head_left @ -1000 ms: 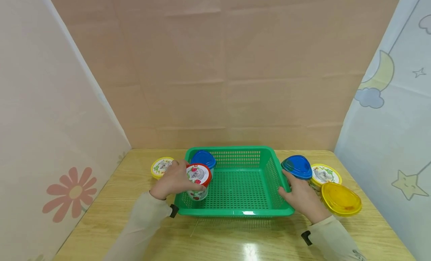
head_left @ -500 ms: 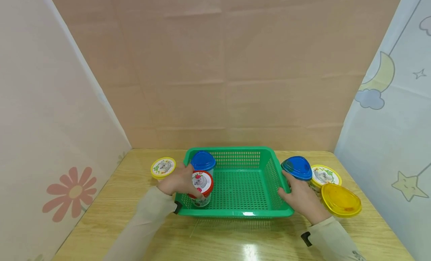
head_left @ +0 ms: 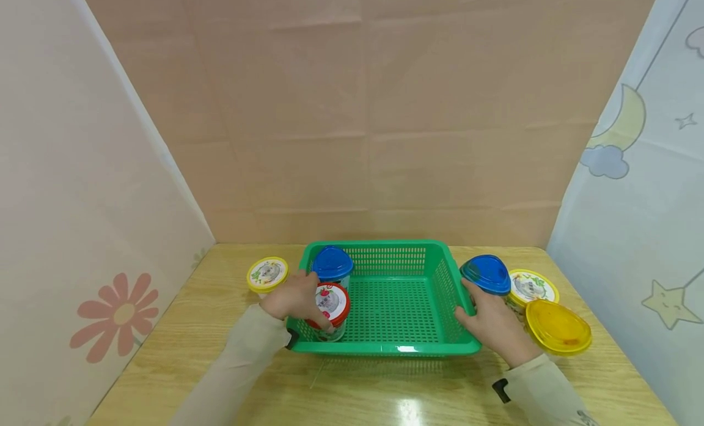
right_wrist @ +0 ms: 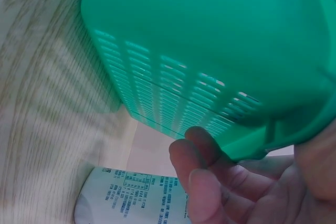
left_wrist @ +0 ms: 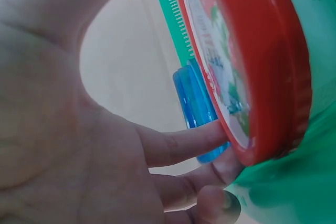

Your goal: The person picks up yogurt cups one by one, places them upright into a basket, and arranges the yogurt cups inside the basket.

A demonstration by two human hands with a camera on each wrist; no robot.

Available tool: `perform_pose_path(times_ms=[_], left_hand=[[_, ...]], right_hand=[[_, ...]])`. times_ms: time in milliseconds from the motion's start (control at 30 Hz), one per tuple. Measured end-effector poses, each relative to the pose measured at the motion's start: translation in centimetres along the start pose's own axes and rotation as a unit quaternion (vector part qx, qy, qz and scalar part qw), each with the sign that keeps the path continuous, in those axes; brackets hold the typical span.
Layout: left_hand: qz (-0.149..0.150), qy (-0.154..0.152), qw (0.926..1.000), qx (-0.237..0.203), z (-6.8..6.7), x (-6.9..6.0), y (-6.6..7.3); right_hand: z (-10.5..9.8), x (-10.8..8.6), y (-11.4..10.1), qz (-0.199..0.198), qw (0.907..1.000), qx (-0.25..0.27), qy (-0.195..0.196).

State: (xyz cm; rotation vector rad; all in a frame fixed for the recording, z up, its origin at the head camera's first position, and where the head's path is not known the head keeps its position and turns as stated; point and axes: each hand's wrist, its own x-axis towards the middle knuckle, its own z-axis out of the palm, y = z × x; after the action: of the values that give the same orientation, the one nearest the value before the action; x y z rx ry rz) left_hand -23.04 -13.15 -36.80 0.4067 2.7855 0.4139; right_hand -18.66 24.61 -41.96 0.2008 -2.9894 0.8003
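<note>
A clear jar with a red lid and strawberry print stands at the front left inside the green basket. Around its lid my left hand holds on, thumb at the front and fingers at the back; the left wrist view shows fingertips at the red lid's edge. Just behind it in the basket is a blue-lidded jar. My right hand grips the basket's right rim, its fingers curled under the outside in the right wrist view.
Left of the basket stands a yellow-lidded jar with a printed top. To the right are another blue-lidded jar, a round yellow-lidded one and a plain yellow lid. Cloth walls enclose the wooden table at back and sides.
My left hand has moved the red-lidded jar slightly right and toward the front, lower into the basket. The right hand and the basket look unmoved.
</note>
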Motion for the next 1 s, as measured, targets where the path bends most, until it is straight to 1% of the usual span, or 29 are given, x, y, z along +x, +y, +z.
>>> perform_pose_path(times_ms=[100,400,667,800,1000], left_hand=[[-0.001,-0.002,1.0,0.0,0.04,0.15,0.1],[-0.006,-0.009,0.9997,0.023,0.06,0.45,0.35],[-0.008,-0.005,0.9995,0.03,-0.02,0.56,0.44],[-0.008,-0.005,0.9995,0.029,0.09,0.62,0.39],[-0.011,-0.007,0.9998,0.015,0.1,0.56,0.4]], right_hand=[[-0.08,0.01,-0.05,-0.002,1.0,-0.001,0.0],[-0.01,-0.08,-0.04,-0.001,1.0,0.006,-0.001],[-0.05,-0.03,0.03,0.0,1.0,0.008,-0.004],[-0.09,-0.08,-0.02,0.0,0.9999,0.009,-0.006],[-0.13,-0.09,-0.09,-0.002,1.0,0.009,-0.003]])
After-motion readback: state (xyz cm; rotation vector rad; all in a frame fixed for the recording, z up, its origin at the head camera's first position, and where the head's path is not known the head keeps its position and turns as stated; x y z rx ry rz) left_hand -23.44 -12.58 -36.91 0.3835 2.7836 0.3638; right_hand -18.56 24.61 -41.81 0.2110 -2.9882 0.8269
